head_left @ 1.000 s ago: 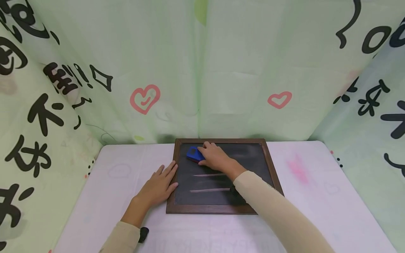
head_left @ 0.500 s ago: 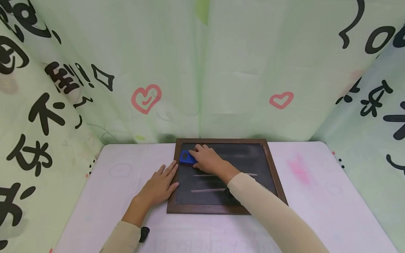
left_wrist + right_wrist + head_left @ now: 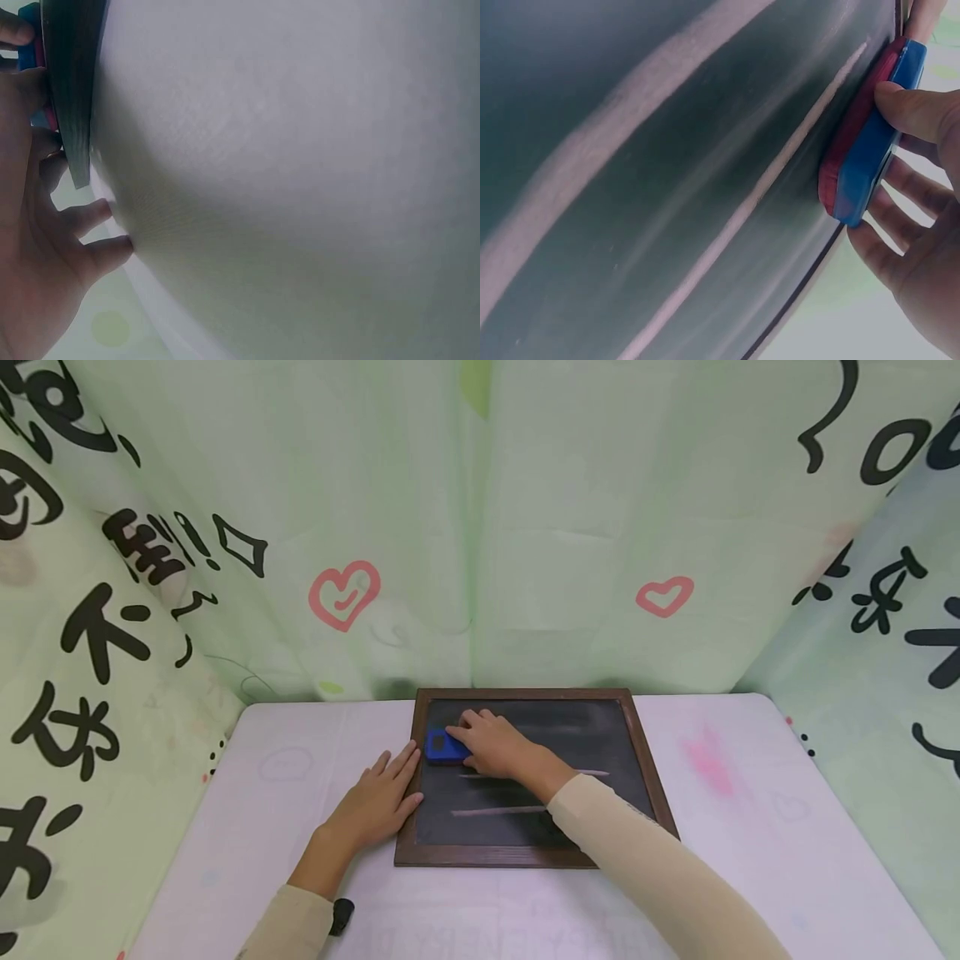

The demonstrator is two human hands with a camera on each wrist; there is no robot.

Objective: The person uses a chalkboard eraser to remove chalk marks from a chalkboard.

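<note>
A small chalkboard (image 3: 517, 827) in a brown wooden frame lies on the table, bearing two pale chalk lines and some faint smears. My right hand (image 3: 498, 745) grips a blue chalkboard eraser (image 3: 444, 747) near the board's upper left. In the right wrist view the eraser's red felt side (image 3: 847, 142) faces the board, the thumb on one side and fingers on the other. My left hand (image 3: 375, 802) lies with straight, spread fingers at the frame's left edge. Fingertips of that hand touch the frame and table in the left wrist view.
The white table (image 3: 750, 860) has a pink stain (image 3: 707, 760) right of the board. A pale green curtain (image 3: 555, 527) with black writing and red hearts hangs behind and along both sides. A dark object (image 3: 341, 916) sits at the left wrist.
My right hand has moved the eraser left along the board, then slightly down toward the upper chalk line. The left hand stays on the frame's edge.
</note>
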